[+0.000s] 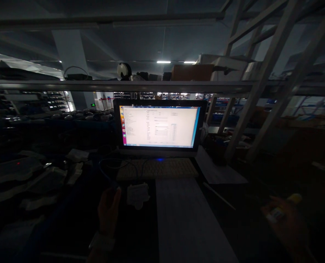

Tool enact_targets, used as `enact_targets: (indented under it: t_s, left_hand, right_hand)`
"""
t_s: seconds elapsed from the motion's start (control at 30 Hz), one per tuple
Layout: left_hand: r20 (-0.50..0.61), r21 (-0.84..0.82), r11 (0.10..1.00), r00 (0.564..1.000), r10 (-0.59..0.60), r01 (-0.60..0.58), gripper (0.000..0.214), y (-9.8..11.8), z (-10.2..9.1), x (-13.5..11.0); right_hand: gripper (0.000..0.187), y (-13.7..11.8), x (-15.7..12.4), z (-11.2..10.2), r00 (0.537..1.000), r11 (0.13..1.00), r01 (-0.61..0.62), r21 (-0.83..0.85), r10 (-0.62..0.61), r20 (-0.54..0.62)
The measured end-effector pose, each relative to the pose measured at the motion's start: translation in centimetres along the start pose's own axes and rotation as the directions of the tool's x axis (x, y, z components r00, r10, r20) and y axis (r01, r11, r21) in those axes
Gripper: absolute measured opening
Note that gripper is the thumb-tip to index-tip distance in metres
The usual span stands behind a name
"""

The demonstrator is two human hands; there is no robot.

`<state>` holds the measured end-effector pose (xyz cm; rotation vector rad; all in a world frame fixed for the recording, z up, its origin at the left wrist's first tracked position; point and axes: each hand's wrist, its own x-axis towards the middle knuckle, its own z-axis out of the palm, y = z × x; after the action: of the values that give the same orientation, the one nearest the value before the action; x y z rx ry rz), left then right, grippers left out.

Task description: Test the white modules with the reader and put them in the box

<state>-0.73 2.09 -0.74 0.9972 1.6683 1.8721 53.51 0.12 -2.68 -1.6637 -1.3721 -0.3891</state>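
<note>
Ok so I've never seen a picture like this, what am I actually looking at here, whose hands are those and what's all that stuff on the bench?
This is one picture from a camera worn on a person's head, looking forward and down over a very dark workbench. The two hands at the bottom are that person's own. The left hand reaches up to the end of a thin blue cable, right beside a small white device; it is too dark to tell whether it grips the cable. The right hand seems to hold a small yellow and white object. Straight ahead stands a lit monitor with a keyboard in front of it and a pale sheet nearer the person. Pale trays lie to the left.
</note>
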Motion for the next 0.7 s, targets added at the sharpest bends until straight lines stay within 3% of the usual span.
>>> enact_targets:
  t_s: [0.33, 0.7]
  left_hand:
    - [-0.011, 0.032, 0.999, 1.0, 0.011, -0.01, 0.055, 0.8, 0.1, 0.0]
    - [-0.034, 0.042, 0.999, 0.999, -0.013, 0.014, 0.054, 0.2, 0.2, 0.1]
  right_hand:
    - [0.03, -1.0, 0.1, -0.5, 1.0, 0.999, 0.021, -0.038, -0.022, -0.012]
    - [0.028, -2.1, -0.1, -1.0, 0.999, 0.998, 0.026, -0.065, -0.027, -0.019]
